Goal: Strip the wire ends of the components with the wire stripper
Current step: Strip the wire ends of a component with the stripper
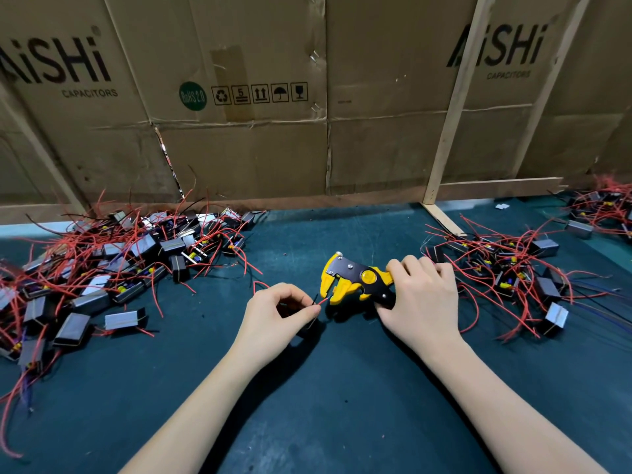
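Observation:
My right hand (422,297) grips the handles of a yellow and black wire stripper (352,280), whose jaws point left and stand apart. My left hand (277,314) pinches a thin red wire (323,301) between thumb and forefinger, with a black wire end sticking up beside it. The red wire's tip reaches into the stripper's open jaws. The component these wires belong to is mostly hidden under my left hand; only a dark corner (309,325) shows.
A big heap of black box components with red wires (102,268) covers the left of the dark green mat (325,405). A second heap (513,271) lies at the right, a third (605,206) at the far right. A cardboard wall (273,131) with wooden slats (451,107) stands behind.

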Demonstrator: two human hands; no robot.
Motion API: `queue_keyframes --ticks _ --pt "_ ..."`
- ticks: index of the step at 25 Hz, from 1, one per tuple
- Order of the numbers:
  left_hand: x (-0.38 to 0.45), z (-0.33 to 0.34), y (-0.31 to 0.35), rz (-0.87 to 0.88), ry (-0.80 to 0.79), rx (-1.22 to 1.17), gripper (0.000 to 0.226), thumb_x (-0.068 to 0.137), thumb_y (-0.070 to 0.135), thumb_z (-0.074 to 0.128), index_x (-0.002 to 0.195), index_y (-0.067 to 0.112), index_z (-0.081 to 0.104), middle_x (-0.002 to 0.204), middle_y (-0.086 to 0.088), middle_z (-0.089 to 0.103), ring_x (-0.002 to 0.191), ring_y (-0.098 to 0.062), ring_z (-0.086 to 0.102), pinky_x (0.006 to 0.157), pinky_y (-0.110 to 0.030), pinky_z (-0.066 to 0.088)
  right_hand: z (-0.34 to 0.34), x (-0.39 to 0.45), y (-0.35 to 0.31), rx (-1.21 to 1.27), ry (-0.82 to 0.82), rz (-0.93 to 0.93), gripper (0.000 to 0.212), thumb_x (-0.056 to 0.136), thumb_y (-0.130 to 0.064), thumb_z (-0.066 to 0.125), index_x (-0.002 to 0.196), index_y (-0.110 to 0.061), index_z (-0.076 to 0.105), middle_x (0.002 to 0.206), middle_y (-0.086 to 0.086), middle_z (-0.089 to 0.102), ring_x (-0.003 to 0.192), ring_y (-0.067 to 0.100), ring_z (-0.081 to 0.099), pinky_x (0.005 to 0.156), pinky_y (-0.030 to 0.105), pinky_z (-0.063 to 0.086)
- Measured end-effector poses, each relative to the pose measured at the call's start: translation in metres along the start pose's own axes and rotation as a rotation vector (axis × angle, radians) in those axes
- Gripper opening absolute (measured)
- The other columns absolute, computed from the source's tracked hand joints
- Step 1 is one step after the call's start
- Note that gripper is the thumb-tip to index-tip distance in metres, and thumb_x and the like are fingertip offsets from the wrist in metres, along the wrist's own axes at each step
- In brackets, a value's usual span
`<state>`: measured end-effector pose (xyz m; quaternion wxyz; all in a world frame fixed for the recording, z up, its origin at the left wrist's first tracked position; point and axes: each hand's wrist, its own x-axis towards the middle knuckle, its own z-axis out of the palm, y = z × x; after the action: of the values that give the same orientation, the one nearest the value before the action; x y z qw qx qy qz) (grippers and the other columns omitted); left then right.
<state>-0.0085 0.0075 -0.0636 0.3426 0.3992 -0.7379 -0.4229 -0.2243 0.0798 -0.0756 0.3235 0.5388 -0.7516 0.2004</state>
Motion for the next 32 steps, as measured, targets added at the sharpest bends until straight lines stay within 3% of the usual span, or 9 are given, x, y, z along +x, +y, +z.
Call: queue_keyframes --ticks 12,18,20,23,28,30,32 --pt "0.001 0.002 -0.002 0.009 0.022 0.01 0.015 0.078 0.012 0.079 0.069 0.017 0.068 0.065 0.004 0.07 0.057 -0.006 0.064 0.059 -0.014 0.048 -0.002 -0.002 -0.008 0.012 -0.066 -0.037 0.035 0.058 -0.039 0.079 0.064 -0.015 0.055 0.059 0.001 0.054 0.057 0.028 0.056 0.068 0.038 0.033" --pt "0.0 0.002 -0.001 0.021 0.011 0.027 0.015 0.078 0.013 0.079 0.07 0.018 0.068 0.064 0.007 0.069 0.056 -0.004 0.063 0.059 -0.013 0.047 -0.004 -0.002 -0.009 0.046 -0.107 -0.035 0.041 0.044 -0.031 0.089 0.05 -0.014 0.052 0.045 0.003 0.052 0.04 0.027 0.052 0.049 0.028 0.037" --pt "0.0 0.001 0.0 0.036 0.005 0.042 0.014 0.078 0.014 0.079 0.071 0.018 0.068 0.069 0.004 0.07 0.06 -0.008 0.065 0.064 -0.018 0.051 -0.004 -0.002 -0.008 0.053 -0.077 -0.015 0.041 0.047 -0.035 0.088 0.054 -0.014 0.053 0.05 0.003 0.055 0.044 0.027 0.055 0.052 0.03 0.038" --pt "0.0 0.0 0.0 0.082 -0.029 0.068 0.014 0.078 0.015 0.079 0.07 0.02 0.068 0.073 0.005 0.068 0.067 -0.011 0.066 0.072 -0.027 0.053 -0.002 -0.001 -0.002 0.021 -0.028 0.028 0.04 0.06 -0.044 0.08 0.074 -0.013 0.06 0.07 0.005 0.06 0.068 0.03 0.059 0.068 0.038 0.037" --pt "-0.002 0.0 0.0 0.354 0.044 0.421 0.017 0.074 0.032 0.083 0.081 0.027 0.068 0.09 0.014 0.061 0.094 -0.011 0.049 0.085 -0.032 0.035 0.001 0.001 0.017 0.046 -0.06 0.166 0.041 0.066 -0.047 0.078 0.081 -0.012 0.061 0.078 0.005 0.062 0.078 0.032 0.06 0.072 0.038 0.033" --pt "-0.003 -0.004 0.0 0.39 0.117 0.539 0.033 0.069 0.047 0.082 0.091 0.028 0.067 0.092 0.014 0.057 0.093 -0.011 0.048 0.082 -0.032 0.034 0.001 0.001 0.023 0.074 -0.067 0.205 0.04 0.068 -0.048 0.077 0.08 -0.013 0.06 0.077 0.004 0.062 0.08 0.032 0.061 0.073 0.039 0.034" --pt "-0.003 -0.007 0.0 0.349 0.171 0.587 0.043 0.066 0.06 0.077 0.09 0.028 0.062 0.078 0.014 0.052 0.079 -0.01 0.052 0.071 -0.029 0.038 -0.001 0.002 0.026 0.105 -0.064 0.242 0.039 0.069 -0.049 0.077 0.078 -0.015 0.059 0.076 0.002 0.06 0.08 0.031 0.061 0.073 0.039 0.034"
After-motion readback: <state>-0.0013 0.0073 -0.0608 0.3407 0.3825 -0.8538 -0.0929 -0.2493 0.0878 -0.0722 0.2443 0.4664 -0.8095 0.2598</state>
